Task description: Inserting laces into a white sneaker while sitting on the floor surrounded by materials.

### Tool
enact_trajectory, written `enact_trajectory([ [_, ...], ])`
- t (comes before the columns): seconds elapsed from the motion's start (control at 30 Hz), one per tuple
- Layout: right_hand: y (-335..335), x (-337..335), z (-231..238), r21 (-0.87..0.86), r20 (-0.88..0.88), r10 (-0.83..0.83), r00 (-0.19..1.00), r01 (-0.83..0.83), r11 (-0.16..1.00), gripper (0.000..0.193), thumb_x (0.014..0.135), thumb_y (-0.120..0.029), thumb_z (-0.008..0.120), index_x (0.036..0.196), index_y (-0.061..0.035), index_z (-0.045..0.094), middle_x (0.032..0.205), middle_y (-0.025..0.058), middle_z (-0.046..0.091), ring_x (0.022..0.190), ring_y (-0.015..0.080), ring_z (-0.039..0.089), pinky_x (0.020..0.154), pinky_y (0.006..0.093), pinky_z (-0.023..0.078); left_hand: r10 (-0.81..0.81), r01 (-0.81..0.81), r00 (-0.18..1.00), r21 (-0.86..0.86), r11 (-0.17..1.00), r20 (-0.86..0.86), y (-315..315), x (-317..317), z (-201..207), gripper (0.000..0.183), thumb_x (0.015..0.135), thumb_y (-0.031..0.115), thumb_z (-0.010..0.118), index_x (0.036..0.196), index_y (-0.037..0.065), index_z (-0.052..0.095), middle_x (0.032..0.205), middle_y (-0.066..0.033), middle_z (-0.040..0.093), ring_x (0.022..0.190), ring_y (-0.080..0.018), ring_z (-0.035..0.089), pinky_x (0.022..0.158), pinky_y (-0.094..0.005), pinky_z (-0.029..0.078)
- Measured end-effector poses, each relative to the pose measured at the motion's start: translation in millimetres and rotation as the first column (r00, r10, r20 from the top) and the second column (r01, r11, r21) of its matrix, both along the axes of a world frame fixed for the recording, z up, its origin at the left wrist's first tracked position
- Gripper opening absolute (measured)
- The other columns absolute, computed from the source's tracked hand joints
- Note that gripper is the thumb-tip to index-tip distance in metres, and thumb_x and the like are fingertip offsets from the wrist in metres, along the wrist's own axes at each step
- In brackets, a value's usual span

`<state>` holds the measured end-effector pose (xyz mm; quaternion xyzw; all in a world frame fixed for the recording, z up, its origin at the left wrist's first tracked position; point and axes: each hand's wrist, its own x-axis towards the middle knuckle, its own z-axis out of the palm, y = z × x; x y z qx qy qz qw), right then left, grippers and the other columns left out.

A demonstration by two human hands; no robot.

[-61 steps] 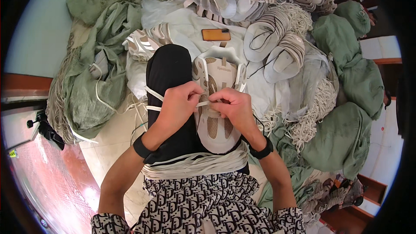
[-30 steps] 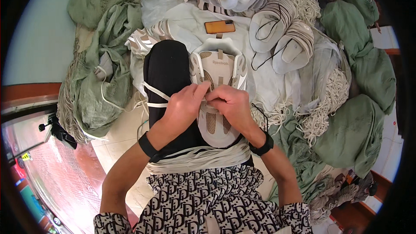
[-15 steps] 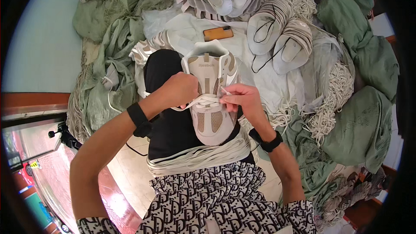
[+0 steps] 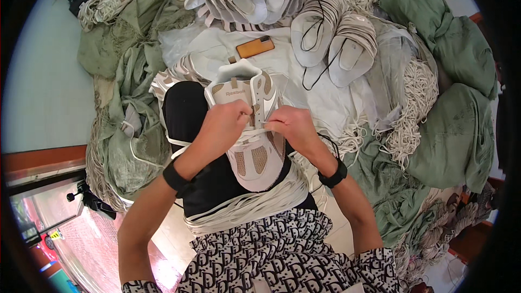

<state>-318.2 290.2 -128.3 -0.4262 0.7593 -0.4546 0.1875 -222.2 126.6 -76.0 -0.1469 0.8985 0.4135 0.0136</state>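
beige shoe (image 4: 254, 157) beneath left hand (image 4: 225, 123) and right hand (image 4: 296, 127)

Before you, the shoe (image 4: 251, 151) has a toe that looks smooth and matt, with mesh panels (image 4: 259, 159) of open, rougher weave. The black form (image 4: 182, 109) at ten o'clock from it seems covered in matt cloth. The lace bundle (image 4: 244, 207) at six o'clock looks flat, woven and dull. At twelve o'clock, the phone (image 4: 255, 46) shows you a smooth, glossy back. The sack (image 4: 455, 135) at three o'clock is of wrinkled, matt cloth; your clothing (image 4: 255, 255) is printed cloth.
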Motion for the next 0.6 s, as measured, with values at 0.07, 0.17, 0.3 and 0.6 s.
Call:
enact_trajectory([
  [0.07, -3.7, 0.3, 0.9, 0.052, -0.093, -0.005, 0.996, 0.010, 0.999, 0.014, 0.070, -0.018, 0.062, 0.070, -0.0037, 0.063, 0.066, 0.0094, 0.059, 0.061, 0.0265, 0.058, 0.056, 0.0333, 0.046, -0.009, 0.008, 1.000, -0.077, 0.997, -0.010, 3.7, -2.1, -11.2, 0.015, 0.077, 0.009, 0.053, 0.087, 0.000, 0.059, 0.064, -0.0143, 0.058, 0.058, -0.0216, 0.060, 0.057, -0.0308, 0.046],
  [0.17, -10.3, -2.2, 4.5, 0.148, -0.305, 0.089, 0.948, -0.046, 0.988, 0.014, 0.069, -0.018, 0.061, 0.066, -0.0046, 0.062, 0.065, 0.0101, 0.059, 0.060, 0.0269, 0.058, 0.054, 0.0358, 0.047, -0.011, 0.008, 1.000, -0.139, 0.990, -0.018, 5.0, -3.7, -20.9, 0.016, 0.076, 0.009, 0.052, 0.087, 0.001, 0.060, 0.067, -0.0164, 0.059, 0.060, -0.0275, 0.060, 0.058, -0.0336, 0.047],
  [0.3, -21.8, -3.8, 9.9, 0.257, -0.630, 0.234, 0.740, -0.085, 0.963, 0.011, 0.065, -0.017, 0.059, 0.061, -0.0063, 0.058, 0.064, 0.0108, 0.058, 0.058, 0.0258, 0.059, 0.052, 0.0374, 0.048, -0.015, 0.015, 1.000, -0.004, 1.000, -0.015, 6.3, -4.2, -22.5, 0.016, 0.075, 0.009, 0.052, 0.084, 0.001, 0.062, 0.067, -0.0170, 0.060, 0.062, -0.0299, 0.060, 0.058, -0.0347, 0.047],
  [0.6, -11.2, -16.3, 2.9, 0.096, -0.152, 0.201, 0.968, -0.188, 0.977, 0.007, 0.064, -0.012, 0.061, 0.061, -0.0084, 0.056, 0.065, 0.0067, 0.057, 0.062, 0.0243, 0.057, 0.054, 0.0342, 0.046, -0.230, 0.226, 0.960, 0.043, 0.973, 0.163, -0.4, -21.1, -14.4, 0.015, 0.075, 0.009, 0.050, 0.075, 0.000, 0.062, 0.061, -0.0174, 0.058, 0.046, -0.0247, 0.057, 0.052, -0.0355, 0.047],
])
